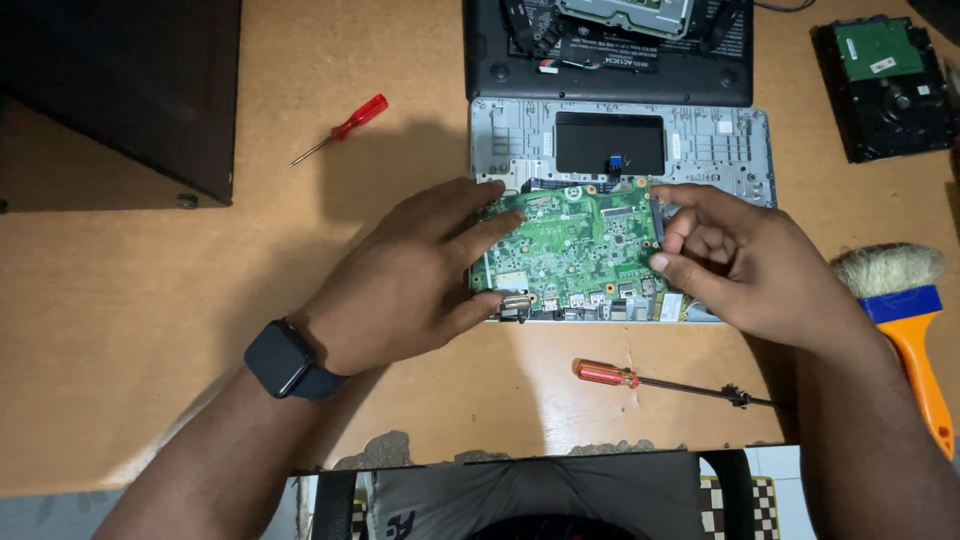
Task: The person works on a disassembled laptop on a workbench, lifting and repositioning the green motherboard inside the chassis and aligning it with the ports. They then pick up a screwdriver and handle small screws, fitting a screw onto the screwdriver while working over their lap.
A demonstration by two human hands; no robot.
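Wooden table [130, 330] fills the frame. Centre: silver laptop base shell [720, 135], open, with a black pad and small blue connector showing in its upper part. Green circuit board [575, 245] sits in the lower half of the shell. Whether any screws are in it, can't tell. Judging by that: teardown well along, cover off, board exposed but in the shell, not lifted clear.

Left hand [410, 275]: from lower left, palm down, fingers spread, fingertips pinching the board's left edge; dark smartwatch [280, 360] on the wrist. Right hand [735, 260]: from lower right, fingers curled, pinching the board's right edge.

Orange-handled brush [905, 320] at right edge. Red-handled screwdriver [660, 380] below the shell, smaller red one [345, 125] upper left.
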